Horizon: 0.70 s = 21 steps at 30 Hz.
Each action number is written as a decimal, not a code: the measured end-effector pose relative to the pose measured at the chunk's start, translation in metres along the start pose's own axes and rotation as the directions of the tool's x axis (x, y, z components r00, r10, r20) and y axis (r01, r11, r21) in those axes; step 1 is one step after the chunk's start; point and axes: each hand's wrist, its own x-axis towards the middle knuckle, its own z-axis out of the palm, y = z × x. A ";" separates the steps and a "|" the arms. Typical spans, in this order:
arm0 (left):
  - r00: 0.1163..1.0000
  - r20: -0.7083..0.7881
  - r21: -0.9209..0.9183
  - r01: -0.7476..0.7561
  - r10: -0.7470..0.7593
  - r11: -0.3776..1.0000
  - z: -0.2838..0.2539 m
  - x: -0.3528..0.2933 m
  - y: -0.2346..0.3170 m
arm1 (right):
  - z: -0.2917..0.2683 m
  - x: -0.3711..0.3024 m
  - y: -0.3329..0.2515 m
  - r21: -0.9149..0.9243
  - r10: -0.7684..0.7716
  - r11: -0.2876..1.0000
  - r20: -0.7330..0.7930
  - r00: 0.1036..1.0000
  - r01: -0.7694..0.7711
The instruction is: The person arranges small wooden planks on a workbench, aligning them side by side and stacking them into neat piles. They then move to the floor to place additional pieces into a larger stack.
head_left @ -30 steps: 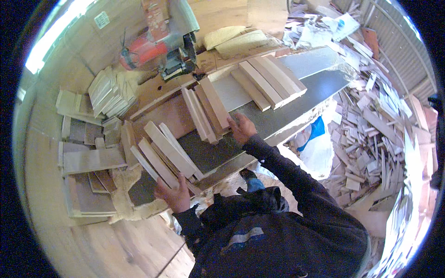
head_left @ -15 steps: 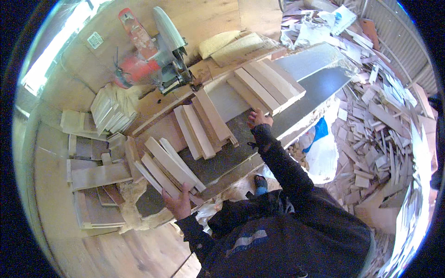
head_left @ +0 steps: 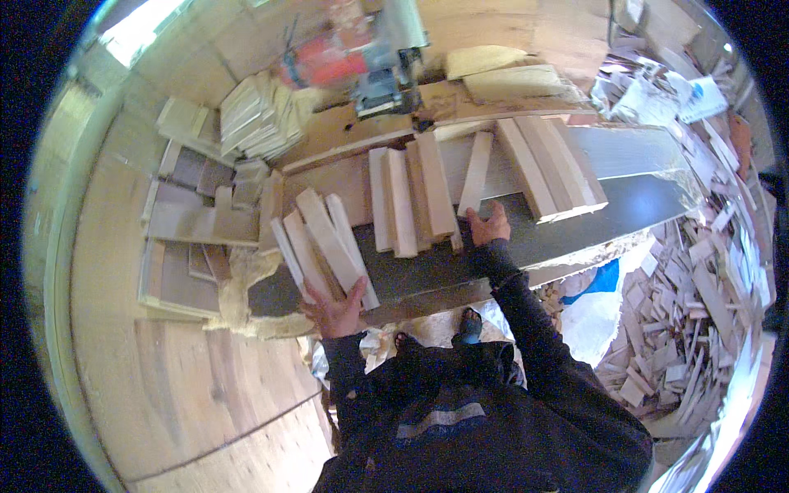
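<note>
My right hand (head_left: 491,226) is closed at the near end of a single pale wooden strip (head_left: 477,171). That strip lies slanted on the dark bench top, apart from the stack of strips (head_left: 542,168) on its right. A middle group of strips (head_left: 411,197) lies side by side to its left. My left hand (head_left: 337,311) has its fingers spread at the near ends of the left group of strips (head_left: 325,242), whose pieces fan out unevenly. How firmly these fingers press on the wood cannot be seen.
A red power saw (head_left: 345,66) stands behind the bench (head_left: 559,238). At the left are stacked thin boards (head_left: 259,115) and open wooden compartments (head_left: 185,214). Offcuts (head_left: 674,304) heap up on the right. A blue piece of plastic (head_left: 600,283) shows below the bench edge.
My right hand has drawn one strip leftward, away from the right stack. My left hand's fingers have spread wider at the left group. The whole view has turned and shifted.
</note>
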 end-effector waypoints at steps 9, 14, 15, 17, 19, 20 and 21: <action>0.991 0.030 -0.395 -0.110 0.132 0.912 -0.016 0.017 -0.037 | -0.039 -0.003 -0.015 -0.381 -0.672 0.584 0.268 0.690 0.717; 0.998 0.045 -0.419 -0.021 0.044 0.908 -0.013 0.033 -0.059 | -0.025 -0.064 -0.092 0.372 -0.612 0.769 0.194 0.767 0.519; 0.999 0.052 -0.342 0.022 -0.005 0.939 -0.013 0.036 -0.062 | -0.014 -0.091 -0.107 0.424 -0.454 0.869 0.478 0.752 0.255; 0.995 0.092 -0.362 0.001 0.035 0.932 -0.015 0.042 -0.068 | 0.009 -0.142 -0.133 0.030 -0.347 0.895 0.676 0.650 0.445; 0.987 0.147 -0.410 0.006 0.059 0.912 -0.018 0.043 -0.074 | 0.028 -0.176 -0.146 0.053 -0.379 0.902 0.571 0.729 0.427; 0.986 0.160 -0.384 0.012 0.054 0.923 -0.020 0.045 -0.077 | 0.035 -0.185 -0.149 0.087 -0.410 0.898 0.514 0.753 0.430; 0.984 0.174 -0.357 0.018 0.047 0.934 -0.021 0.047 -0.080 | 0.040 -0.190 -0.150 0.119 -0.418 0.900 0.501 0.758 0.418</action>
